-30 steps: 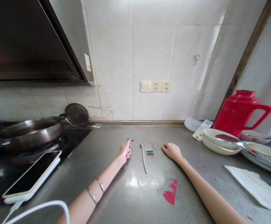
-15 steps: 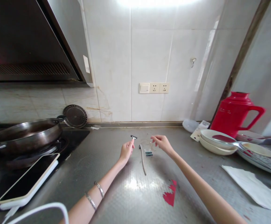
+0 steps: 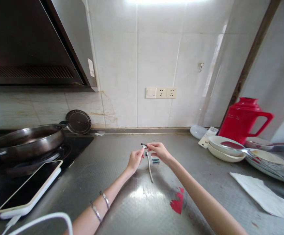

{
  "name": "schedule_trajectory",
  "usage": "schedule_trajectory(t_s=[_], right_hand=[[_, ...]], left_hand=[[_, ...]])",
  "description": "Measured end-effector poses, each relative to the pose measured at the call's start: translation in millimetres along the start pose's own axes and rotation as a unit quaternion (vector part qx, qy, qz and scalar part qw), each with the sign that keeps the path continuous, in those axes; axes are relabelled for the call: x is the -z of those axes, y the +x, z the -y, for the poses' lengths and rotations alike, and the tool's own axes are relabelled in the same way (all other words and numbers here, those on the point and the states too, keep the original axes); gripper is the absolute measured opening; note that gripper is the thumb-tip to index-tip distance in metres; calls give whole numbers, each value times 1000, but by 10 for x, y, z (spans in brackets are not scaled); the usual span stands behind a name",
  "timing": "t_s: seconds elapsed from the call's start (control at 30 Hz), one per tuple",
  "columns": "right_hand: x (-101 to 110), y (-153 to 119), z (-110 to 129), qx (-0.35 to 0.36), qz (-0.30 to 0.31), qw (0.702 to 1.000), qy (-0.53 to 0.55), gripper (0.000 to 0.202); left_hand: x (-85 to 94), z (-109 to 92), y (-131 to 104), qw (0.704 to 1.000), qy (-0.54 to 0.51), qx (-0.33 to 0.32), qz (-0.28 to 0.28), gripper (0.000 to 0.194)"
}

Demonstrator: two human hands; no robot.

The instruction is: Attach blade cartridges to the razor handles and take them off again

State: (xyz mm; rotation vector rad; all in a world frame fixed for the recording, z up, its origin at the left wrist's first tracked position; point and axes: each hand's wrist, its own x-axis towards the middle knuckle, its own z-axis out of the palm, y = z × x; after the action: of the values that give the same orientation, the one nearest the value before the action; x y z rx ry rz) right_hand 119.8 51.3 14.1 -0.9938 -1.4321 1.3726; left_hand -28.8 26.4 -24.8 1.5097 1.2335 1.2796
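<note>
At far left, on the cooktop, a pan [image 3: 29, 138]; nearer, a phone [image 3: 30, 189] at a slant. Right of these, the left hand [image 3: 135, 160], closed in a pinch just below the head of a small razor-like piece [image 3: 144, 146], between both hands and clear of the counter [image 3: 117, 192]. Dark head crosswise at the wall-side end, its long axis slanting slightly down to the right; lower part hidden in the grip. Just right and nearer, on the counter, a pale curved stick [image 3: 150, 169], dark end toward the wall, long axis running from wall to viewer; beside it, teal strips [image 3: 155, 160], long axes left to right. Farther right, the right hand [image 3: 160, 151], fingertips at the head's right end, apparently touching; finger opening too small to tell. By judgement, handling partway along: piece lifted, both hands at it; stick and strips unheld.
</note>
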Motion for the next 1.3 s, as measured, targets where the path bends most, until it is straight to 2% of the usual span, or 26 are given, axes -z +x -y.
schedule_trajectory(t_s=[0.33,0.63,1.1,1.3], right_hand=[[-122,70,-53,-6,-35,997,67,31],[-189,12,20,16,-54,996,68,29],[-220,16,-72,38,-61,989,129,29],[-184,6,-95,50,-49,991,113,31]], left_hand=[[36,1,14,999,-9,-19,-32,50],[67,-10,6,994,47,-63,-70,49],[8,16,-21,995,46,-75,-53,51],[3,33,-23,993,54,-89,-61,49]])
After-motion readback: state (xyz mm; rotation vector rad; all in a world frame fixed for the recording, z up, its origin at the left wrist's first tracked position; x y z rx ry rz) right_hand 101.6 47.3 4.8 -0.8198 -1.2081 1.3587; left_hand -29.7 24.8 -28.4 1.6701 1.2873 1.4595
